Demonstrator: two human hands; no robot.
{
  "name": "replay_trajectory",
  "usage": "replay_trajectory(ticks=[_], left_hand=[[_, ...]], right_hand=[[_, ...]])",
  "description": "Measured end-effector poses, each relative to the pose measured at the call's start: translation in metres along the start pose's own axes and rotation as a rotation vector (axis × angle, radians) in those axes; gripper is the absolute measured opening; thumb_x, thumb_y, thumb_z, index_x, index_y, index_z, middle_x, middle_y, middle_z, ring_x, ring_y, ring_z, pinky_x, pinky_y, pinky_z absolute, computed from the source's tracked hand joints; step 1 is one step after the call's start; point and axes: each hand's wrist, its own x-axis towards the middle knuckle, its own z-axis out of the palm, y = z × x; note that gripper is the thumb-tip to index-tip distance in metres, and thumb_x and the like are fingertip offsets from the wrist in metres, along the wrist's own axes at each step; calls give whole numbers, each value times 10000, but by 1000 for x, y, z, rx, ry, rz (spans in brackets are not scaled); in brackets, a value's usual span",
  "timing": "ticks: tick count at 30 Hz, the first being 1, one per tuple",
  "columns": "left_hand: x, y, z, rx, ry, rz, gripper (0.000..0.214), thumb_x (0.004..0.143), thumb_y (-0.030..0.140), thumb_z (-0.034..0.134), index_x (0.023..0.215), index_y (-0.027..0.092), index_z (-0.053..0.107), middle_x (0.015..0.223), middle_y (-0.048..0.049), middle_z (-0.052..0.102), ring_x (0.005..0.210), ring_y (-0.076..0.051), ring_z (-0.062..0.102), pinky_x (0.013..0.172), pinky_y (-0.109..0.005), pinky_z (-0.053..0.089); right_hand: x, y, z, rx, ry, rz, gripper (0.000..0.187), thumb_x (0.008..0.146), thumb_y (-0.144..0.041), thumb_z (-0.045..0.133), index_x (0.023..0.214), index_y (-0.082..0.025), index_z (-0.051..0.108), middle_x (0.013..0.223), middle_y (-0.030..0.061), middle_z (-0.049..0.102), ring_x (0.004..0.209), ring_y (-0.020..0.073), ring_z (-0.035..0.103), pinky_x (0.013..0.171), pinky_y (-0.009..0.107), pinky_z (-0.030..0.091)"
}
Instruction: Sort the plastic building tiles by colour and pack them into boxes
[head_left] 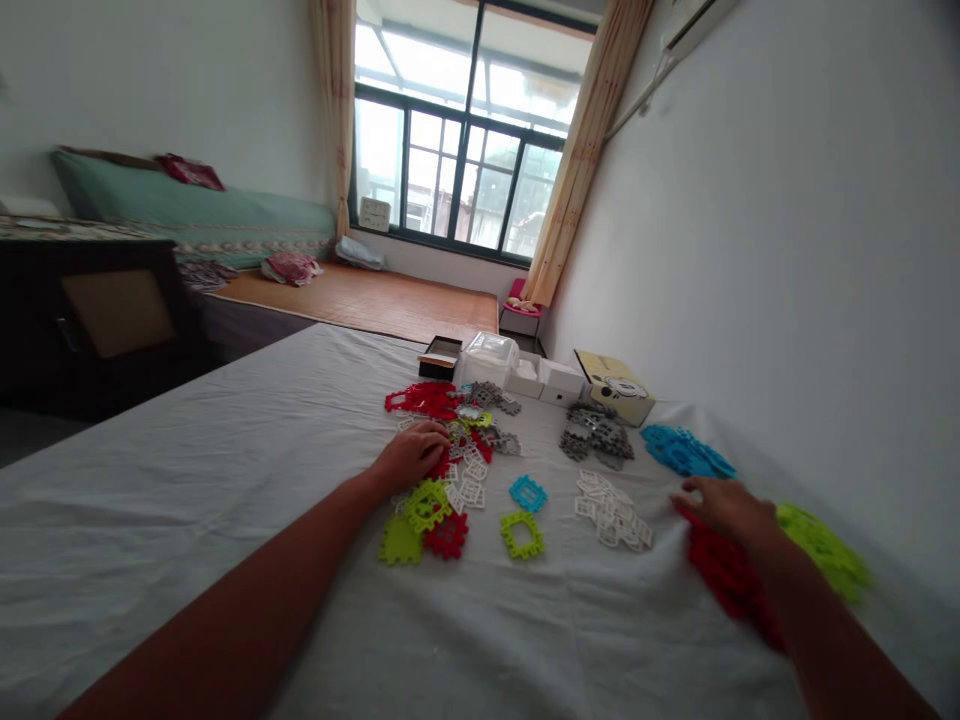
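Note:
My left hand (415,455) reaches into a mixed pile of flat plastic interlocking building pieces. Its fingers are curled over the pile; whatever lies between them is hidden. Red pieces (427,400), grey pieces (491,397) and white pieces (469,480) surround it. Nearer me lie a lime-green piece (401,540) and a red piece (448,537). My right hand (724,507) is over a heap of red pieces (727,575), fingers bent, with red beneath the fingertips. Blur hides whether it grips one. Between the hands lie a blue square frame (529,493) and a lime-green frame (523,536).
Sorted heaps lie on the right: dark grey pieces (596,435), white pieces (613,512), blue pieces (686,452) and lime-green pieces (821,550). Along the back stand a black box (440,357), a clear plastic container (489,357), white boxes (562,382) and a yellow box (615,388).

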Motion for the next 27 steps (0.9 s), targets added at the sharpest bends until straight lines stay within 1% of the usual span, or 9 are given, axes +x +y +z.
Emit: replay_trajectory(ticks=[2, 4, 7, 10, 12, 15, 20, 25, 27], left_hand=[[-1, 2, -1, 1, 1, -8, 234, 834, 196, 476, 881, 194, 706, 1035, -54, 651, 972, -176, 592, 912, -299, 452], [-1, 4, -1, 0, 6, -15, 232, 830, 187, 481, 881, 190, 707, 1037, -58, 651, 972, -178, 594, 915, -304, 452], [-2, 3, -1, -7, 19, -19, 227, 832, 190, 486, 890, 195, 705, 1033, -54, 652, 963, -175, 594, 913, -304, 454], [-3, 2, -1, -12, 22, -12, 227, 834, 187, 484, 892, 198, 703, 1024, -49, 656, 964, -173, 591, 918, -306, 450], [-3, 2, -1, -15, 25, -11, 231, 835, 181, 479, 891, 198, 703, 1023, -47, 657, 969, -172, 588, 924, -308, 447], [-4, 2, 0, -24, 32, -12, 222, 830, 178, 485, 874, 198, 702, 1012, -45, 659, 960, -169, 589, 920, -305, 448], [-4, 1, 0, -38, 37, -2, 212, 818, 174, 496, 868, 194, 702, 1015, -48, 654, 950, -170, 591, 911, -302, 450], [-3, 0, 0, -31, 22, -16, 225, 834, 182, 480, 881, 197, 700, 1023, -49, 653, 967, -170, 590, 915, -299, 449], [-2, -1, -1, -38, 12, -22, 226, 835, 189, 480, 888, 196, 699, 1025, -52, 654, 966, -171, 592, 912, -299, 452]], right_hand=[[-11, -43, -12, 44, 9, -106, 334, 777, -484, 516, 920, -238, 692, 984, 122, 686, 943, 340, 599, 741, 502, 464], [-32, -102, -31, 210, -12, -362, 310, 841, -422, 461, 989, -239, 661, 1041, 92, 674, 994, 273, 586, 819, 429, 462], [-71, -195, -58, 480, -191, -710, 281, 872, -415, 465, 1031, -256, 633, 1042, 53, 665, 954, 196, 597, 860, 342, 452], [-105, -263, -68, 469, -255, -848, 364, 827, -479, 542, 1099, -244, 594, 1039, 70, 656, 981, 230, 574, 848, 369, 444], [-117, -289, -65, 398, -222, -840, 459, 772, -523, 597, 1118, -223, 573, 1036, 92, 647, 1003, 276, 551, 848, 424, 431], [-120, -302, -56, 394, -175, -790, 422, 756, -467, 630, 1092, -222, 560, 1036, 84, 628, 1001, 273, 539, 847, 426, 429], [-101, -283, -47, 549, -141, -704, 448, 714, -264, 679, 1133, -243, 524, 1169, 74, 548, 1072, 236, 512, 881, 365, 430], [-86, -252, -48, 768, -451, -604, 692, 684, -416, 711, 1270, -214, 403, 950, 33, 626, 771, 158, 601, 720, 295, 487], [-82, -237, -52, 798, -477, -568, 630, 724, -491, 652, 1247, -211, 438, 912, 29, 642, 730, 152, 600, 698, 297, 489]])
